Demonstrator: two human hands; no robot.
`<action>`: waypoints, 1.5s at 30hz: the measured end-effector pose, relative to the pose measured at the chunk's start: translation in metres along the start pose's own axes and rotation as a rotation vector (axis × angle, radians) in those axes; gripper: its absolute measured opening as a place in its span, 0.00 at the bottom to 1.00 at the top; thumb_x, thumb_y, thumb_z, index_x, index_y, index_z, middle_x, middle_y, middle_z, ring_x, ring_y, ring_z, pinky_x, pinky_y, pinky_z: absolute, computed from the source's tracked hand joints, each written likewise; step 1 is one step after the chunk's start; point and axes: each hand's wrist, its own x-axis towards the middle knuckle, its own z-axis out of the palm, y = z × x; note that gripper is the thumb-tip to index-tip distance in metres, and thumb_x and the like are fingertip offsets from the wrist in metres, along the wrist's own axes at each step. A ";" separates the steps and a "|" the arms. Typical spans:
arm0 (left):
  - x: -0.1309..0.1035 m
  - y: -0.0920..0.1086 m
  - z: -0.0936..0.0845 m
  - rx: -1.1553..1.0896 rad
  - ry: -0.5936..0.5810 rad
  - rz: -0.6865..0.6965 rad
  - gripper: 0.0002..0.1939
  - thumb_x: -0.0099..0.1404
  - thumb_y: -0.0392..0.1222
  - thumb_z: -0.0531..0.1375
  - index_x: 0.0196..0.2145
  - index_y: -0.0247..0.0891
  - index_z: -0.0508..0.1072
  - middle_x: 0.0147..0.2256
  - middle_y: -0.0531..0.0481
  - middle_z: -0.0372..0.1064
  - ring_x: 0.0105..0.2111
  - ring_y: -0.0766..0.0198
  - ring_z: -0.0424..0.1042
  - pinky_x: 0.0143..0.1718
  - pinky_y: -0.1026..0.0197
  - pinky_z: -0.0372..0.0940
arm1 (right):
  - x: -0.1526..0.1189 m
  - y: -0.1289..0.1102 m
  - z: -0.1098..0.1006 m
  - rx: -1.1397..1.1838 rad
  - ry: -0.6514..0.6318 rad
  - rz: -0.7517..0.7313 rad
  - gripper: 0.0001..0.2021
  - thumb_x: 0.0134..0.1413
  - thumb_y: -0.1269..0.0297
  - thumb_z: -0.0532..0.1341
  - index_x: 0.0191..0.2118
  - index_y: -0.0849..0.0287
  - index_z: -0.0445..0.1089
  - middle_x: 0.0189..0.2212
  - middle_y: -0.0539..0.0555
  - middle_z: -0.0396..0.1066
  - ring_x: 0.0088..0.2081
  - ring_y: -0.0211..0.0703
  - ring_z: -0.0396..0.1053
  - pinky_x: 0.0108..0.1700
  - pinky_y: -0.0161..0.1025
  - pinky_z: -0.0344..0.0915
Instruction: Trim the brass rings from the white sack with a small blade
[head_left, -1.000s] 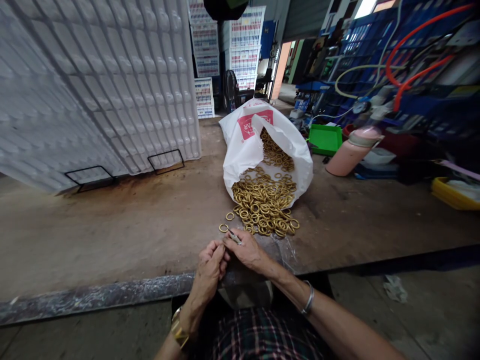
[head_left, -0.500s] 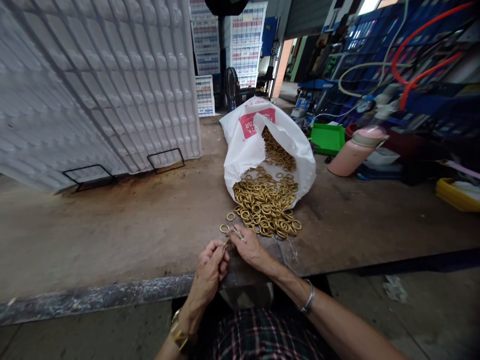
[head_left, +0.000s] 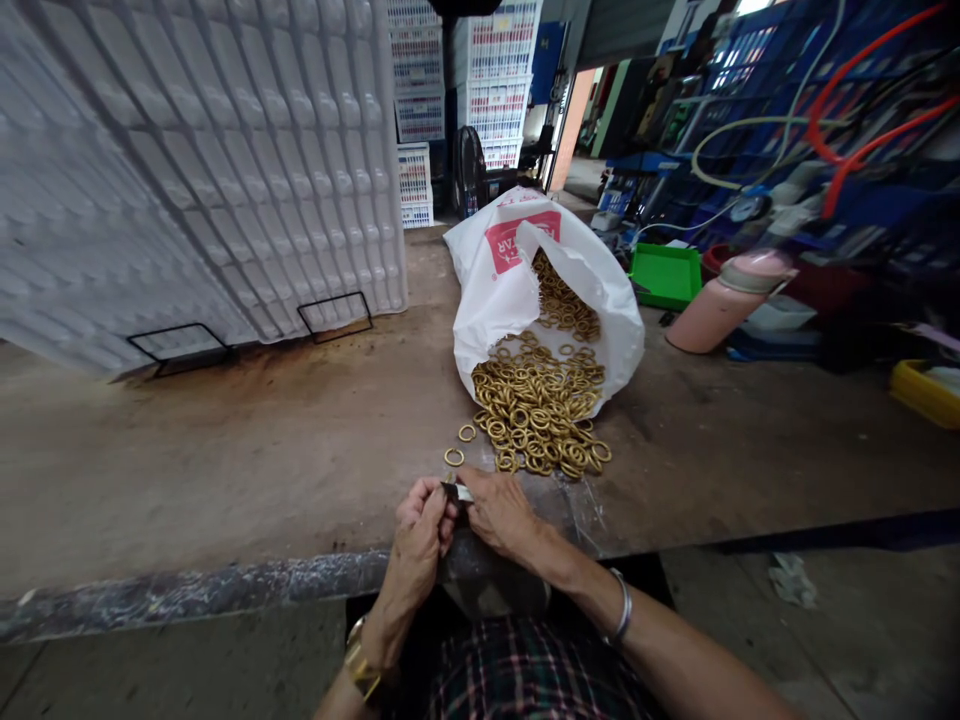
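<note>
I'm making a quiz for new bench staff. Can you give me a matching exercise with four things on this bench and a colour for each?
Things:
1. rings
2. sack
3. tray
4. flask

Colours:
a. green
b. pink
c. brass-gold
d. white with a red label

Pairs: 1-c, 2-d, 3-a, 4-b
</note>
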 end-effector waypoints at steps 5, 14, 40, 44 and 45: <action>-0.012 0.005 -0.001 0.018 -0.005 -0.015 0.19 0.57 0.56 0.58 0.27 0.37 0.60 0.17 0.60 0.52 0.13 0.76 0.46 0.13 0.71 0.43 | 0.006 0.001 0.003 -0.083 -0.014 0.053 0.13 0.51 0.73 0.49 0.42 0.62 0.63 0.31 0.58 0.72 0.32 0.43 0.69 0.30 0.35 0.53; -0.028 0.014 0.002 -0.261 -0.081 -0.124 0.17 0.55 0.53 0.61 0.28 0.34 0.65 0.27 0.52 0.63 0.18 0.75 0.55 0.14 0.71 0.49 | 0.033 0.005 -0.028 -0.211 0.148 0.146 0.10 0.53 0.72 0.50 0.41 0.59 0.62 0.34 0.57 0.70 0.33 0.44 0.69 0.31 0.35 0.56; -0.007 0.008 0.001 -0.377 0.060 -0.106 0.22 0.46 0.53 0.64 0.25 0.38 0.57 0.19 0.58 0.56 0.16 0.74 0.54 0.13 0.71 0.48 | 0.053 0.021 -0.016 -0.247 0.068 -0.007 0.10 0.49 0.76 0.49 0.37 0.58 0.62 0.33 0.55 0.70 0.31 0.46 0.71 0.27 0.35 0.54; -0.001 0.007 0.001 -0.148 0.180 -0.021 0.22 0.49 0.58 0.60 0.32 0.38 0.60 0.18 0.59 0.55 0.14 0.73 0.52 0.12 0.70 0.46 | 0.043 0.023 -0.007 0.146 0.052 -0.140 0.07 0.52 0.64 0.49 0.32 0.55 0.63 0.26 0.53 0.70 0.28 0.43 0.69 0.30 0.36 0.59; 0.001 0.006 0.001 -0.105 0.197 -0.025 0.23 0.49 0.58 0.59 0.34 0.38 0.61 0.19 0.58 0.56 0.14 0.73 0.53 0.12 0.70 0.46 | 0.041 0.023 -0.004 0.261 0.050 -0.163 0.09 0.52 0.59 0.49 0.32 0.55 0.63 0.26 0.53 0.70 0.28 0.43 0.68 0.30 0.35 0.60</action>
